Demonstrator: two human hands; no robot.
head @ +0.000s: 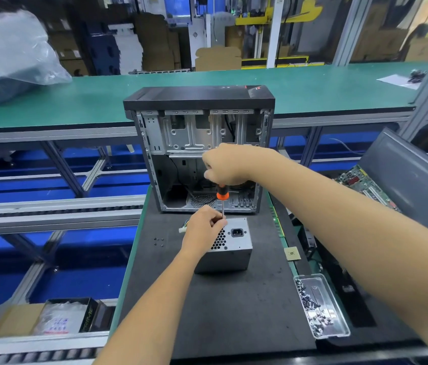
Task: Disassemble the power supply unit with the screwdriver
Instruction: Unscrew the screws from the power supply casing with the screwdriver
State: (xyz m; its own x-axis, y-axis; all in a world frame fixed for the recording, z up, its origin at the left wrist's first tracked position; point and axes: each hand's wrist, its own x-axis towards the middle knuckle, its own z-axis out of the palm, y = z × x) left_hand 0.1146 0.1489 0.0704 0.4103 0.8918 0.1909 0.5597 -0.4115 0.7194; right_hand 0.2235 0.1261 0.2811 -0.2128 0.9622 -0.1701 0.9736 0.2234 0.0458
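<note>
A grey metal power supply unit (234, 246) stands on the dark mat (207, 306), its honeycomb vent and power socket facing up. My right hand (224, 164) grips the handle of an orange-and-black screwdriver (222, 196) held upright, its shaft pointing down at the unit's top left corner. My left hand (203, 229) rests on the unit's left side, and its fingertips pinch the shaft near the tip. A white connector with wires (182, 229) pokes out to the left of the unit.
An open, emptied computer case (199, 143) stands just behind the unit. Several small screws (159, 241) lie on the mat to the left. A clear tray of screws (319, 306), a CPU chip (292, 253) and a circuit board (365, 184) lie to the right.
</note>
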